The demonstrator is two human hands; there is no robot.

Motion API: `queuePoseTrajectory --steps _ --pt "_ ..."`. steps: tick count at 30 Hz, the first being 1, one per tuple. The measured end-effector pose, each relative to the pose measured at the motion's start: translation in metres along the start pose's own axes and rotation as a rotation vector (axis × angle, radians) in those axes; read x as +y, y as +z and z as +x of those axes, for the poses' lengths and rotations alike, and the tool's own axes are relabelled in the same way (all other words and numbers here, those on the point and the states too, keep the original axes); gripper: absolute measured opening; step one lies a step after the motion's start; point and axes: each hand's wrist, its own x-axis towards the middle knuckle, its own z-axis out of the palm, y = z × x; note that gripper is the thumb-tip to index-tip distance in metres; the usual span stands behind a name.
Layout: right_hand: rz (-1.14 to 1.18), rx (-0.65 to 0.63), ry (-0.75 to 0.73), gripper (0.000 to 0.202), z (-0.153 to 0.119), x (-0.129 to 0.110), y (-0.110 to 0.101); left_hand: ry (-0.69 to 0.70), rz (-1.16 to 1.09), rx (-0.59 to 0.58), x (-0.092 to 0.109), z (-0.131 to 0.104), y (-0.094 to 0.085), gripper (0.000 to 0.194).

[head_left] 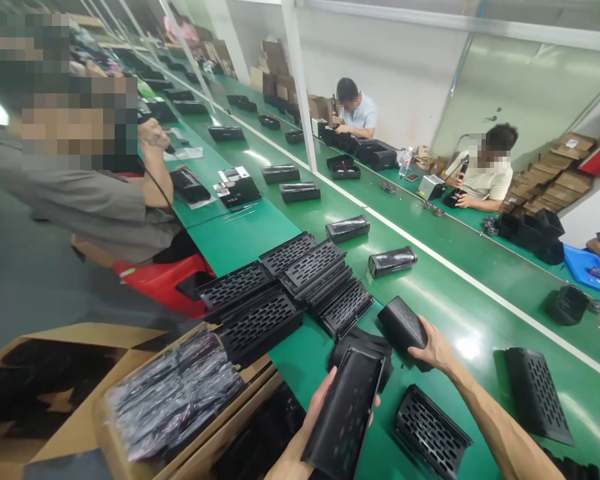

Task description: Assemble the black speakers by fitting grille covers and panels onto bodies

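Note:
My left hand [314, 410] is wrapped round a black plastic housing [347, 407] with a smooth curved face, held tilted close to me; fingertips show at its right edge. A little farther off, my right hand [434, 345] grips the near end of another black housing [403, 323] over the green bench. Partly hidden between them lie more dark housings [363, 343]. Below my right hand sits a slotted black housing [430, 433], and another slotted one [537, 393] rests to the right.
Slotted black panels [280, 293] are stacked on the bench at the left. An open carton [180, 400] holds plastic-wrapped parts. Housings stand along the green conveyor [330, 200]. A person in grey [95, 193] sits near a red chair [170, 287]; other people work across the line.

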Motion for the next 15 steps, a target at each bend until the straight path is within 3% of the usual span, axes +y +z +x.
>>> queuePoseTrajectory --steps 8,15 --pt "-0.147 0.064 -0.039 0.091 -0.005 -0.023 0.022 0.051 -0.016 0.032 0.005 0.005 -0.006 0.085" --pt "-0.193 0.058 -0.056 0.097 -0.018 -0.015 0.035 0.065 -0.073 0.15 0.0 -0.005 -0.018 0.074"
